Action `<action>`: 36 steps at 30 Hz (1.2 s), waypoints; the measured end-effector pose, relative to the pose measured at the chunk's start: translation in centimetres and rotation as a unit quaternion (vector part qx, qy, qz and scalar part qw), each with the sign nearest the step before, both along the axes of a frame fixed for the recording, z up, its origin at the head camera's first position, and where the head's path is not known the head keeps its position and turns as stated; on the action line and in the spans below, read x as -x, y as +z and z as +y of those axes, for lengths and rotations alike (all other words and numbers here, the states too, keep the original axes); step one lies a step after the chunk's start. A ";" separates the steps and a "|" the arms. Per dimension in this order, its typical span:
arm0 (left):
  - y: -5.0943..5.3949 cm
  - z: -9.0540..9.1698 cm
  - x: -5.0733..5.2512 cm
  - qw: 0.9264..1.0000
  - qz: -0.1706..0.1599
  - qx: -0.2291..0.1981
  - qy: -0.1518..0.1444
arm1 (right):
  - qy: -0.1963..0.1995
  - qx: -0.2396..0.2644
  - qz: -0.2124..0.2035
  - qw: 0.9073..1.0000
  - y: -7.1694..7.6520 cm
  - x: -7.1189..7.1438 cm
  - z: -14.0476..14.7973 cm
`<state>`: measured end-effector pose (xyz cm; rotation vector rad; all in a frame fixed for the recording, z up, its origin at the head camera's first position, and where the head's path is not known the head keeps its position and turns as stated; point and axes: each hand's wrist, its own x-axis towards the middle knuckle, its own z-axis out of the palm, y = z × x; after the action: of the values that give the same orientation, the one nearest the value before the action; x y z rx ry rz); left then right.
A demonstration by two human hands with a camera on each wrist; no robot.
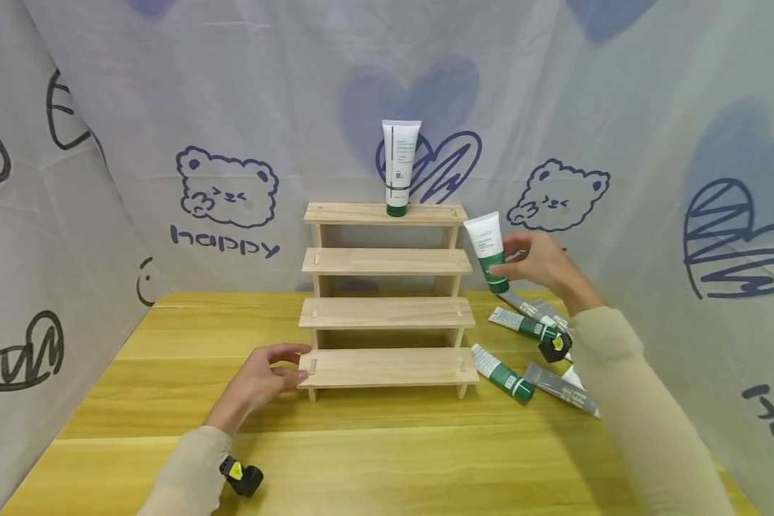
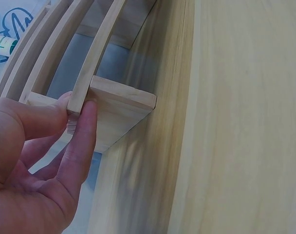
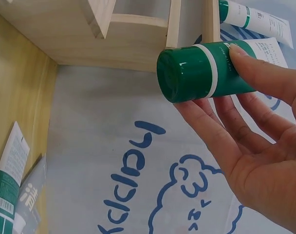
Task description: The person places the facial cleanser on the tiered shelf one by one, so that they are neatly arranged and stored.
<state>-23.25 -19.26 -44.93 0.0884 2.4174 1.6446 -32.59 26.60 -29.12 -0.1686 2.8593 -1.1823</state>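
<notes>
Head: my right grip (image 1: 534, 264) holds a tilted tube (image 1: 486, 247) just right of the rack (image 1: 387, 261); if swung low, its cap (image 1: 499, 288) could clip a shelf end. Open surface (image 1: 387, 459) in front; loose tubes (image 1: 503, 374) crowd the right.
Left wrist: my left grip (image 2: 43, 192) pinches the bottom shelf (image 2: 96, 53) end; a tug could shift the rack.
Right wrist: light fingertip hold, tube could slip.

Pale cloth (image 1: 297, 93) (heart-printed) hangs behind a wooden table (image 1: 387, 459).
</notes>
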 end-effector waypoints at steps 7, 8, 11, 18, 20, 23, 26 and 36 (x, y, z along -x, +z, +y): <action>0.0 0.0 0.0 1.000 -0.001 -0.001 0.001 | 0.003 0.007 0.006 1.000 0.3 0.2 -0.8; 0.0 0.0 0.1 1.000 -0.002 0.000 0.001 | 0.005 0.009 0.009 1.000 0.3 0.3 -1.0; 0.0 0.0 0.1 1.000 -0.004 -0.002 0.002 | 0.012 0.014 0.020 1.000 0.3 0.4 -1.4; 0.0 0.1 0.1 1.000 -0.002 -0.006 0.001 | 0.021 0.035 0.030 0.999 0.2 0.6 -2.7; 0.0 0.1 0.1 1.000 -0.002 -0.007 0.002 | 0.016 0.038 0.029 0.999 0.2 0.7 -3.0; -0.1 0.1 0.2 1.000 -0.004 -0.009 0.001 | 0.012 0.042 0.032 0.999 0.3 0.8 -3.5; -0.1 0.1 0.2 1.000 -0.006 -0.010 -0.003 | 0.015 0.054 0.033 0.998 0.4 0.8 -4.0; -0.1 0.2 0.1 1.000 -0.002 -0.012 -0.002 | 0.020 0.080 0.042 0.996 0.4 1.1 -5.2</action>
<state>-23.32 -19.10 -45.01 0.0925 2.3937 1.6707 -33.64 21.45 -28.71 -0.2865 2.8145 -1.4285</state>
